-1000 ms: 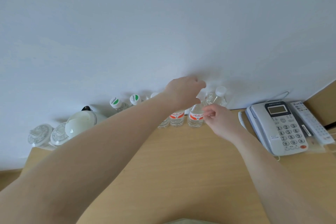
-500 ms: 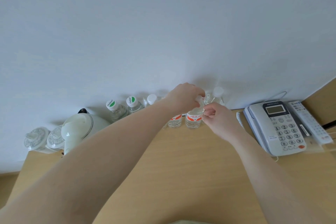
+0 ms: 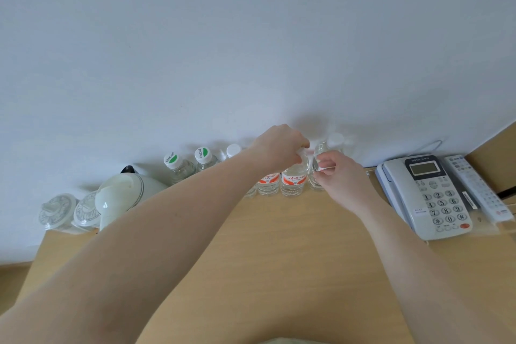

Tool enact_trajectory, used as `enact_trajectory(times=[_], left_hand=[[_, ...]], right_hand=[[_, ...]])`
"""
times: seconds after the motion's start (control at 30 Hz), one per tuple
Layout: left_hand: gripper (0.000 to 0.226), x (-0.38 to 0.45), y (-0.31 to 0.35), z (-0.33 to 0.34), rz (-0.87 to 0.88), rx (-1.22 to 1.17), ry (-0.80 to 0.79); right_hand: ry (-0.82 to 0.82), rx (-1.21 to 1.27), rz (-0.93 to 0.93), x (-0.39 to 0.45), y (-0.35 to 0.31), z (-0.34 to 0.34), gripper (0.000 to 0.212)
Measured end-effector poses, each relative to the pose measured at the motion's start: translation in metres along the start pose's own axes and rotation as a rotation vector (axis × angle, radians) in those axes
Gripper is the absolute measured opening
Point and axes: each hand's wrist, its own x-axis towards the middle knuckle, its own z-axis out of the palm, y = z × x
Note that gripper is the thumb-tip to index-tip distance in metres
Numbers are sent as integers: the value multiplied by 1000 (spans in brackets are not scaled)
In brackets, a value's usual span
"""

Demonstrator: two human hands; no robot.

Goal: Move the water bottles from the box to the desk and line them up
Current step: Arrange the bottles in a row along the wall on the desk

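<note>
While both arms reach across desk (image 3: 279, 246) toward wall, left hand (image 3: 280, 148) grips cap of orange-label bottle (image 3: 293, 179), fingers curled over top. Right hand (image 3: 339, 176) pinches clear bottle (image 3: 318, 159) just right of it, thumb and fingers closed on its cap. Bottles stand in row along wall. Phone (image 3: 427, 195) right of row; kettle (image 3: 122, 193) left of it.
</note>
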Motion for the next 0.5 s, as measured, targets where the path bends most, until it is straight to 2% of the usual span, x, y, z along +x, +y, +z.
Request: enact_trajectory(times=[0.5], left_hand=[[27, 13, -1, 8, -43, 132, -43]], right_hand=[[28, 1, 10, -1, 14, -8, 26]])
